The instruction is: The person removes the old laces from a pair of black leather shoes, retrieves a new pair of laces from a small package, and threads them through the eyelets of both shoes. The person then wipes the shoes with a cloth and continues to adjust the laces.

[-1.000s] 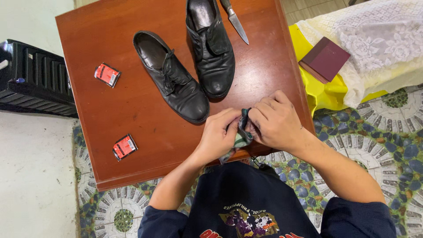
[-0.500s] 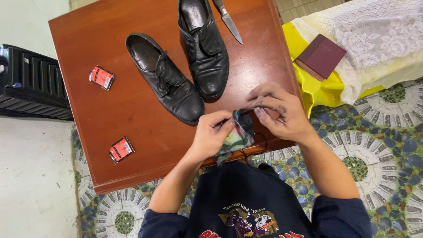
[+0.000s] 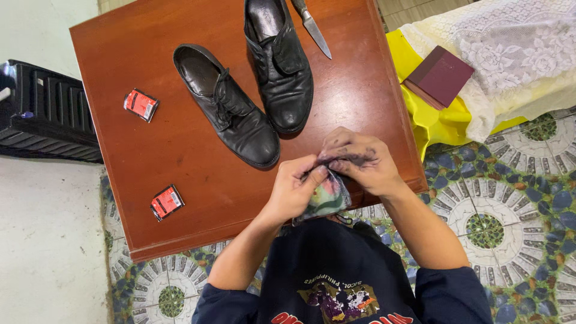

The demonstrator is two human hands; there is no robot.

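Over the near edge of a brown wooden table [image 3: 180, 150], my left hand [image 3: 294, 189] and my right hand [image 3: 357, 162] both pinch a small stained cloth [image 3: 327, 195], light green with dark smudges. My right fingers are smeared black and curl over the cloth's top. Two black leather lace-up shoes lie on the table beyond my hands: one [image 3: 228, 105] angled left, the other [image 3: 279, 60] pointing toward me.
A knife [image 3: 312, 27] lies at the table's far edge. Two small red and black packets [image 3: 141, 105] [image 3: 167, 202] sit on the left side. A black crate [image 3: 45, 111] stands to the left. A maroon book [image 3: 439, 76] rests on yellow and lace fabric at right.
My right hand opened and spread away from the cloth, then closed back over its top. The cloth has shifted slightly lower toward my body.
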